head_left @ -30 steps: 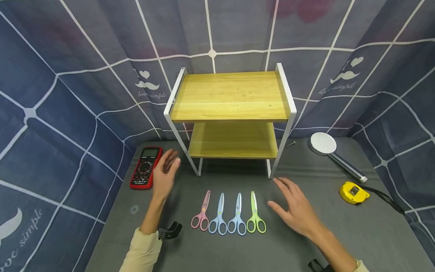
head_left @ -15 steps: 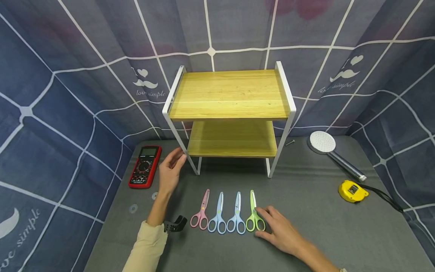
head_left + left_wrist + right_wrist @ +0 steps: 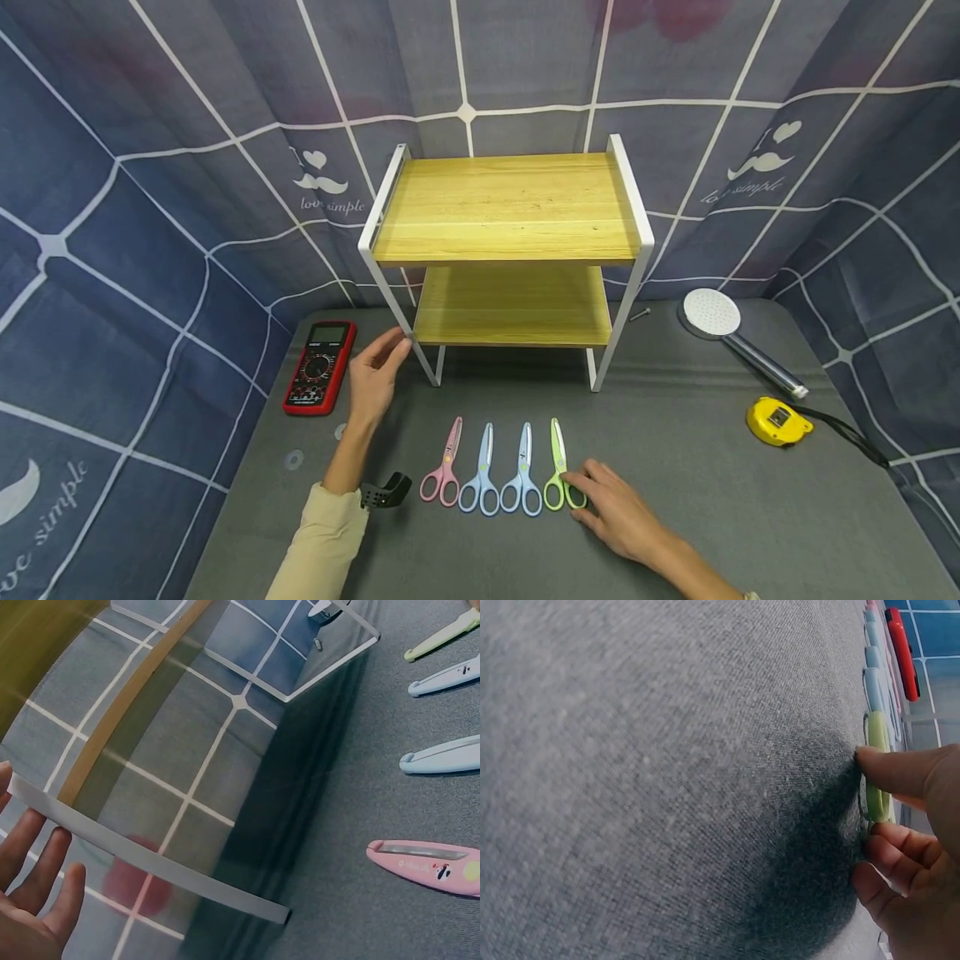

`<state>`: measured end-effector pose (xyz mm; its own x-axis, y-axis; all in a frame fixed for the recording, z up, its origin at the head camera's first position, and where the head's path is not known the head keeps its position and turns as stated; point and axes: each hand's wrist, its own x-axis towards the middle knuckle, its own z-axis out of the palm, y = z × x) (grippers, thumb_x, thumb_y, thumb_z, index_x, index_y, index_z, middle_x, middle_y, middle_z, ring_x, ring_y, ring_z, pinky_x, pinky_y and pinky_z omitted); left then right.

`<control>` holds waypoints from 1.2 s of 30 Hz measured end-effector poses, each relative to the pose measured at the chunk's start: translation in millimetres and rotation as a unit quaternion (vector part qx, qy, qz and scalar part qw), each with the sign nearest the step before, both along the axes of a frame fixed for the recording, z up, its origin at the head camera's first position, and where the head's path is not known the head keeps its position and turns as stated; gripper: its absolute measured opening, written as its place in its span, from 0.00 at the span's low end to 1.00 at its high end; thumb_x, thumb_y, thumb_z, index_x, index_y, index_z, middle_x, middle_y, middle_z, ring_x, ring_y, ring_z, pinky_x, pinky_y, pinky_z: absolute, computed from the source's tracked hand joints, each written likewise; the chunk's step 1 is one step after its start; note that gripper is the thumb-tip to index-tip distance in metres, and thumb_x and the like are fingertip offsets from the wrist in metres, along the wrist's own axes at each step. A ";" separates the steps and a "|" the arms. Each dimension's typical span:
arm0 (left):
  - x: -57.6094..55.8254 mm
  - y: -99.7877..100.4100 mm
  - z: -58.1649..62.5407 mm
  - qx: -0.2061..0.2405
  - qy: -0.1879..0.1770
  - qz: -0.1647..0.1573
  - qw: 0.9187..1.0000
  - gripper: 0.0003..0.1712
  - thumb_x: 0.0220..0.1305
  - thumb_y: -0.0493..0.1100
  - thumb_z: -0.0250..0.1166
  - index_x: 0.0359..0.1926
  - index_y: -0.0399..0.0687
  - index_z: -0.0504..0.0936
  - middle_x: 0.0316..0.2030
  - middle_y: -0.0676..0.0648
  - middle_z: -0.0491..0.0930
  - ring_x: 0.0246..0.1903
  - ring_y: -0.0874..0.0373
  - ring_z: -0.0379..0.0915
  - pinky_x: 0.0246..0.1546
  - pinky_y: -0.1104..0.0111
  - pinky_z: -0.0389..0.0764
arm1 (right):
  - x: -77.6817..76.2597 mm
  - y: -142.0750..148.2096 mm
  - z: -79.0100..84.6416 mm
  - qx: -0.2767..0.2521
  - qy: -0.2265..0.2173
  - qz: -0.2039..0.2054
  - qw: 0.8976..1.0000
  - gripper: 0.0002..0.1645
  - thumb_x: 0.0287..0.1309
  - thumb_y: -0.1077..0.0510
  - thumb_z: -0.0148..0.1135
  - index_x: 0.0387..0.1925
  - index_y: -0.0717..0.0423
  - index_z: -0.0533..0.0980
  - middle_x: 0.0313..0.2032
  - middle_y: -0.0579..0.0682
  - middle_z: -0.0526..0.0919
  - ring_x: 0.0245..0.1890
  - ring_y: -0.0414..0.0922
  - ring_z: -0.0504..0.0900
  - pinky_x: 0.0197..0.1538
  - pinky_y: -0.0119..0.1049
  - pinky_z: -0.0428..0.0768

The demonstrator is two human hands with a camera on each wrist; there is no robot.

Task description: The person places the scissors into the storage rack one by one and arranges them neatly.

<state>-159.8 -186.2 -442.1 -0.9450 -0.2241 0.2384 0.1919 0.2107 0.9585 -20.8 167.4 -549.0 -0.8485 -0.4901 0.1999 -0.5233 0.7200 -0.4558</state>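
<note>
My left hand (image 3: 372, 385) holds the left front leg (image 3: 157, 862) of a white-framed, two-tier wooden shelf (image 3: 510, 208), thumb on one side and fingers on the other. On the table my right hand (image 3: 618, 517) pinches the handle of the green scissors (image 3: 558, 446); in the right wrist view the green handle (image 3: 879, 769) sits between thumb and fingers. To its left lie two pairs of blue scissors (image 3: 522, 475) and pink scissors (image 3: 447, 467), all in a row with points toward the shelf. Part of the green handle is hidden by my fingers.
A red multimeter (image 3: 318, 367) lies left of the shelf, with two washers (image 3: 294, 460) nearby. Right of the shelf are a small screw (image 3: 640, 315), a shower head (image 3: 712, 315) and a yellow tape measure (image 3: 778, 423). A patterned curtain (image 3: 525, 75) surrounds the table.
My left hand has moved right, from beside the multimeter onto the shelf leg. My right hand has moved left and down, and now pinches the green scissors' handle.
</note>
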 end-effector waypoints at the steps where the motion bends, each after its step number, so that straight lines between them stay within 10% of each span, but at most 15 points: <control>1: -1.0 -0.3 -1.8 -0.001 0.002 0.004 1.000 0.18 0.65 0.35 0.66 0.54 0.31 0.80 0.50 0.34 0.81 0.41 0.68 0.77 0.43 0.77 0.74 | -0.2 -0.1 0.4 0.003 0.000 0.003 1.000 0.30 0.45 0.57 0.79 0.52 0.51 0.79 0.39 0.40 0.74 0.38 0.35 0.70 0.38 0.36 0.74; 16: -5.9 1.1 -6.9 0.012 0.006 0.013 1.000 0.16 0.65 0.37 0.67 0.51 0.30 0.83 0.44 0.34 0.84 0.36 0.64 0.81 0.40 0.75 0.77 | -9.3 -1.3 11.1 0.067 -0.051 0.056 0.995 0.29 0.55 0.51 0.72 0.58 0.50 0.77 0.35 0.38 0.69 0.32 0.35 0.65 0.33 0.33 0.68; 36: -10.7 -1.9 -5.2 0.042 0.017 0.010 0.999 0.13 0.62 0.33 0.68 0.46 0.28 0.84 0.36 0.40 0.86 0.32 0.66 0.82 0.38 0.75 0.78 | -9.0 -5.2 12.6 -0.035 0.096 0.074 0.992 0.29 0.41 0.56 0.72 0.51 0.51 0.80 0.33 0.37 0.74 0.33 0.34 0.69 0.35 0.32 0.71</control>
<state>-170.5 -188.1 -447.3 -0.9316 -0.2633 0.2505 0.2219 0.1339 0.9658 -29.7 162.1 -536.4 -0.7119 -0.5848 0.3888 -0.7022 0.5991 -0.3847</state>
